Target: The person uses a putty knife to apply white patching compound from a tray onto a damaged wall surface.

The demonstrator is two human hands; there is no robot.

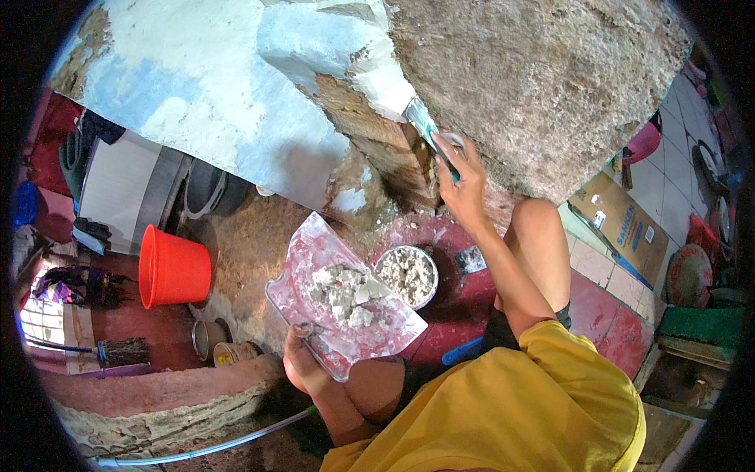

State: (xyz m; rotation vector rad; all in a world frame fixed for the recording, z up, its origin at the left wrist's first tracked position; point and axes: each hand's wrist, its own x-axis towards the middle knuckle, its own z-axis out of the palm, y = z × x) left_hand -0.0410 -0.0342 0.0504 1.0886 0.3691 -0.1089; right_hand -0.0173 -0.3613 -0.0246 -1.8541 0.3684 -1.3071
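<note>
My right hand [465, 187] grips a putty knife [421, 119] with a greenish handle. Its blade touches the pale plastered edge of a wall corner [385, 88], just above bare, crumbling brick [393, 157]. My left hand [303, 362] holds a see-through plastic sheet [303, 250] by its near left edge. White-grey lumps of putty [348, 295] lie on that sheet, tilted over my lap. Just right of it stands a round tub of crumbly white putty [406, 275], its left rim partly hidden behind the sheet.
Rough bare wall [543, 86] rises at right, pale blue painted wall [181, 94] at left. An orange-red bucket [177, 267] stands left. A small grey scraper blade [470, 259] lies by the tub. A flattened cardboard box [625, 224] and a hose [212, 447] lie nearby.
</note>
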